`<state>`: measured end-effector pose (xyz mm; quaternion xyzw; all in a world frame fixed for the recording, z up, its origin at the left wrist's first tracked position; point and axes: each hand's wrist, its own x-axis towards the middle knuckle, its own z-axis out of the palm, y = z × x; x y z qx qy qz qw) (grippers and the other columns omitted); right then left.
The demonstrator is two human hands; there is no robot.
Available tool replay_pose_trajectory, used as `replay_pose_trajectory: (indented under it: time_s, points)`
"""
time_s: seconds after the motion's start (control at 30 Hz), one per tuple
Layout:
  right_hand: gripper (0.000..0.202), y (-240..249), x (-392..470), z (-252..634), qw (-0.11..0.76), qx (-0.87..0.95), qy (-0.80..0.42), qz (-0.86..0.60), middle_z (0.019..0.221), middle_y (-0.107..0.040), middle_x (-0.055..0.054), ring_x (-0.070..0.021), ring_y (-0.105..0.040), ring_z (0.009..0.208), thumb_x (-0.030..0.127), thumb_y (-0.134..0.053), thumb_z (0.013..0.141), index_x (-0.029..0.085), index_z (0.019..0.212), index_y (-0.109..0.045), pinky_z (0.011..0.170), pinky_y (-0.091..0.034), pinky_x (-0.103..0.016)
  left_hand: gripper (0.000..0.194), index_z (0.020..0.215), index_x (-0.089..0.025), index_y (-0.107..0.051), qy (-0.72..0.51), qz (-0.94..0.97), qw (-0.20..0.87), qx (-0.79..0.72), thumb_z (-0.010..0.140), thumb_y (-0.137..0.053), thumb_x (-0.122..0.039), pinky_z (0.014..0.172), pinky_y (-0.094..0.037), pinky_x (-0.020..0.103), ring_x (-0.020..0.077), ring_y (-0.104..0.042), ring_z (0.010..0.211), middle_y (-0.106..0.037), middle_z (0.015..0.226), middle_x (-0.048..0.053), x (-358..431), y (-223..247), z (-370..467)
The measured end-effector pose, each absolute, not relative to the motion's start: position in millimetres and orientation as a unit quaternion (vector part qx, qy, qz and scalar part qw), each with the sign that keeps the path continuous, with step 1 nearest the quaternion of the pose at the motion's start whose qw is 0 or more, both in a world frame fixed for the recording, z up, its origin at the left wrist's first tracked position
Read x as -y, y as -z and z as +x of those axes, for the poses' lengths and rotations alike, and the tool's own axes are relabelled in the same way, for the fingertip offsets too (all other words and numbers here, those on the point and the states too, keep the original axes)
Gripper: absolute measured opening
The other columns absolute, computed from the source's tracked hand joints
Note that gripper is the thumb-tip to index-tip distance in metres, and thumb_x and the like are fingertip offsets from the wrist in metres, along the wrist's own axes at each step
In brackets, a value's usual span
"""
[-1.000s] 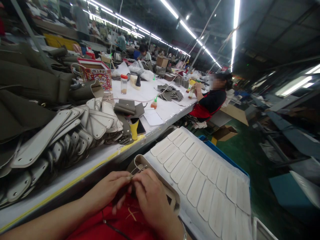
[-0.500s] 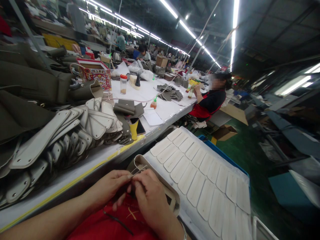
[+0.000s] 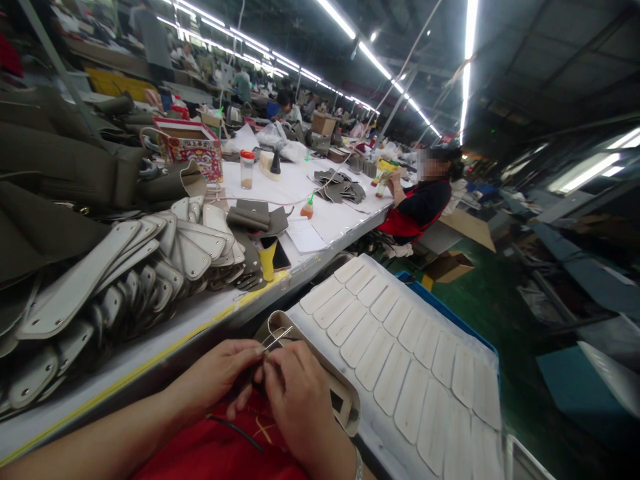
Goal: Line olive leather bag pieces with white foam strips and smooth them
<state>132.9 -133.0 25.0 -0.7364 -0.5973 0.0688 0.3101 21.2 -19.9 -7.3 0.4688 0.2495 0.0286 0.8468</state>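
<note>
My left hand (image 3: pixel 236 370) pinches a slim shiny metal piece (image 3: pixel 276 339), which shows as two thin, needle-like lengths above the fingertips. Close against it, my right hand (image 3: pixel 303 393) has its fingers curled in at the lower end of the metal; what they grip is hidden. Below the hands, a dark cord (image 3: pixel 235 430) lies across my red apron (image 3: pixel 215 453). Just behind the hands stands a beige, strap-like curved piece (image 3: pixel 345 400) with rounded corners.
White rounded panels (image 3: pixel 395 373) lie in rows on a board to the right. Grey straps with metal studs (image 3: pixel 80 287) are heaped on the table at left. A phone (image 3: pixel 275 253), a glue bottle (image 3: pixel 307 207) and paper (image 3: pixel 305 237) lie ahead. A co-worker (image 3: pixel 425 200) sits beyond.
The metal piece has tilted slightly more upright, and its two lengths show further apart. My right hand has shifted a little; my left hand stays nearly still.
</note>
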Motion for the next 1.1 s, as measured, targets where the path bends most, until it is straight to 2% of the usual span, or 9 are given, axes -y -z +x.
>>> replay_pose_trajectory:
  time_s: [0.13,0.33,0.53,0.67,0.83,1.1]
  points:
    - [0.014,-23.7,133.2,131.0,0.272,0.622,-0.012,-0.734,0.083,-0.054,-0.006,-0.0185,-0.049,0.075,0.018,-0.043,0.09,0.018,0.083,-0.056,0.07,-0.041,-0.033,0.038,0.065,-0.015,-0.053,-0.034,0.471,0.846,-0.25,0.083,-0.049,-0.048,0.027,-0.031,0.015,0.0086,-0.042,0.027,-0.05,0.037,-0.001,20.7,8.7,21.7]
    - [0.014,-16.8,129.9,131.2,0.313,0.612,-0.03,-0.725,0.081,-0.053,-0.005,-0.0174,-0.049,0.076,0.016,-0.043,0.089,0.018,0.082,-0.054,0.071,-0.042,-0.032,0.04,0.067,-0.015,-0.052,-0.04,0.488,0.831,-0.265,0.082,-0.048,-0.052,0.028,-0.028,0.015,0.0089,-0.043,0.027,-0.052,0.039,-0.002,21.5,6.2,21.2]
    - [0.012,-15.0,126.3,132.5,0.374,0.567,-0.071,-0.731,0.078,-0.052,-0.003,-0.0153,-0.05,0.072,0.012,-0.049,0.083,0.018,0.074,-0.054,0.064,-0.041,-0.027,0.044,0.067,-0.016,-0.051,-0.022,0.531,0.796,-0.289,0.079,-0.048,-0.058,0.03,-0.03,0.015,0.0082,-0.039,0.027,-0.049,0.036,-0.003,23.7,-3.6,21.4]
    - [0.012,-19.6,125.8,132.2,0.382,0.544,-0.096,-0.741,0.078,-0.053,-0.002,-0.0143,-0.051,0.073,0.011,-0.052,0.08,0.019,0.072,-0.054,0.062,-0.04,-0.025,0.046,0.068,-0.016,-0.051,-0.003,0.553,0.78,-0.292,0.077,-0.047,-0.06,0.031,-0.03,0.015,0.0081,-0.04,0.027,-0.049,0.035,-0.003,23.7,-8.4,21.3]
    - [0.011,-22.1,127.1,131.6,0.357,0.558,-0.08,-0.745,0.082,-0.054,-0.002,-0.0147,-0.052,0.074,0.012,-0.049,0.085,0.019,0.078,-0.054,0.066,-0.042,-0.027,0.047,0.066,-0.016,-0.05,-0.007,0.548,0.782,-0.295,0.075,-0.049,-0.063,0.03,-0.031,0.016,0.0086,-0.04,0.027,-0.048,0.035,-0.003,23.1,-7.1,21.7]
    - [0.013,-20.4,128.0,132.2,0.346,0.581,-0.073,-0.734,0.084,-0.053,-0.004,-0.017,-0.051,0.076,0.015,-0.043,0.089,0.019,0.082,-0.054,0.068,-0.042,-0.03,0.043,0.066,-0.017,-0.05,-0.01,0.539,0.791,-0.289,0.078,-0.048,-0.058,0.029,-0.031,0.015,0.0088,-0.041,0.027,-0.049,0.035,-0.003,24.3,-6.4,18.5]
